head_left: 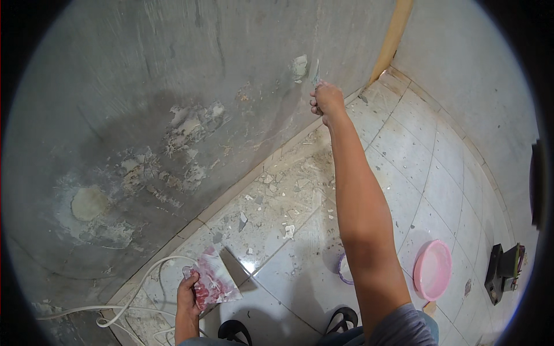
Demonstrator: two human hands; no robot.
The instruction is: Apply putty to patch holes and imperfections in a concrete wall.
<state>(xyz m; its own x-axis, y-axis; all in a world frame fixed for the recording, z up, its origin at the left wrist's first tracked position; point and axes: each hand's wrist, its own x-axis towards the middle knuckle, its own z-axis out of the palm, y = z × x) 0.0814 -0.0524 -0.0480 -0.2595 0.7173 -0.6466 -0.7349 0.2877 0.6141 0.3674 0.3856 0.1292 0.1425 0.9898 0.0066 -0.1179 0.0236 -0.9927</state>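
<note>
Soft shadows, fisheye bend, glare on floor

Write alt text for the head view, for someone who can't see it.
A person's right hand holds a thin-bladed tool close to a grey wall with flaking patches, while the left hand holds a flat red-and-white piece. Pale chips litter the tiled floor along the wall; a pink basin stands at the right.

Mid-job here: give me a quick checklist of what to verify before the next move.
1. Right hand closed on thin tool: ok.
2. Thin tool touching wall: cannot tell from this view.
3. Left hand gripping red-and-white sheet: ok.
4. Floor free of loose chips: not ok, scattered along the wall.
5. Cable tidy: not ok, looped beside the left hand.
6. Pink basin upright: ok, on the floor.
</note>
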